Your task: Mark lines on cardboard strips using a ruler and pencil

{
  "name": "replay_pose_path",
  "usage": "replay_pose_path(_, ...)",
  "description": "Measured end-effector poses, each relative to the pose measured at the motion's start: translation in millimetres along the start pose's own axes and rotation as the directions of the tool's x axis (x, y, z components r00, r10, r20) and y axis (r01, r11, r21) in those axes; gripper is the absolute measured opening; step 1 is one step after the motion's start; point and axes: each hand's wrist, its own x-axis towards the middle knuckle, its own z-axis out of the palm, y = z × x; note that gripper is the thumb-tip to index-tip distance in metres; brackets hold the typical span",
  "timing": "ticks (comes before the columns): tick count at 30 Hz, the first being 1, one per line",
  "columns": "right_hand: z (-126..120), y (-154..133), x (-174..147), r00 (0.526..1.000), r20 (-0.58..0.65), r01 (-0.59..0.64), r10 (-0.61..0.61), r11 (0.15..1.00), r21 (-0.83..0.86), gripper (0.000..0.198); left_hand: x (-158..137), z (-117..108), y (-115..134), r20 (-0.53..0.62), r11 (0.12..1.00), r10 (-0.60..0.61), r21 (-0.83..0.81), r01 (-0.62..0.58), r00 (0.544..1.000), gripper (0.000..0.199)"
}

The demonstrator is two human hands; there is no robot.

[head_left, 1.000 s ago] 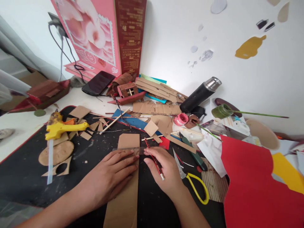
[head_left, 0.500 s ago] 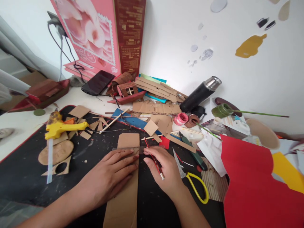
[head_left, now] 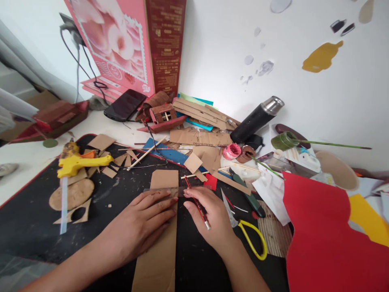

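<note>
A long strip of brown cardboard lies on the black mat in front of me. Across its far part rests a clear ruler. My left hand is spread flat over the strip, fingertips at the ruler's near edge. In my right hand is a red and black pencil, its blunt end towards me and its other end pointing away past the ruler. The right fingertips touch the ruler just right of the strip. Scissors with yellow handles lie beside my right hand.
Left on the mat are a yellow glue gun and cardboard scraps. Behind stand small model boats, a black flask and paint jars. A green cutter and red sheet lie right.
Both hands, the pencil, the ruler and the cardboard strip stay in place. Only the camera view has shifted very slightly.
</note>
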Motion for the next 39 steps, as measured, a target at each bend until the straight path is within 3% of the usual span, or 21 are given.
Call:
replay_pose_path(13, -0.6, -0.6, 1.3, 1.0, 0.001, 0.001, -0.001, 1.0, 0.002, 0.02, -1.3, 1.9, 0.0, 0.004, 0.998, -0.03, -0.046, 0.03, 1.0, 0.037)
replay_pose_path(22, -1.2, -4.1, -0.3, 0.997, -0.064, 0.054, -0.053, 0.999, 0.003, 0.022, -2.0, -3.2, -3.4, 0.005, 0.998, 0.006, -0.061, -0.005, 1.0, 0.029)
replay_pose_path(27, -2.5, -4.2, 0.0, 0.993, -0.109, 0.046, -0.049, 0.999, -0.028, 0.023, -4.2, -3.8, -1.7, -0.019, 0.993, -0.04, -0.113, 0.038, 0.999, 0.024)
replay_pose_path(34, 0.6, -0.2, 1.6, 0.994, -0.036, 0.099, -0.105, 0.986, -0.134, 0.028, -5.2, -4.8, 2.2, 0.1, 0.996, 0.09, -0.036, -0.087, 0.991, 0.046)
replay_pose_path(39, 3.1, 0.9, 1.5, 0.995, 0.017, 0.104, -0.103, 0.985, -0.141, 0.026, -3.7, -6.6, 0.1, 0.116, 0.992, 0.098, -0.091, -0.088, 0.988, 0.044)
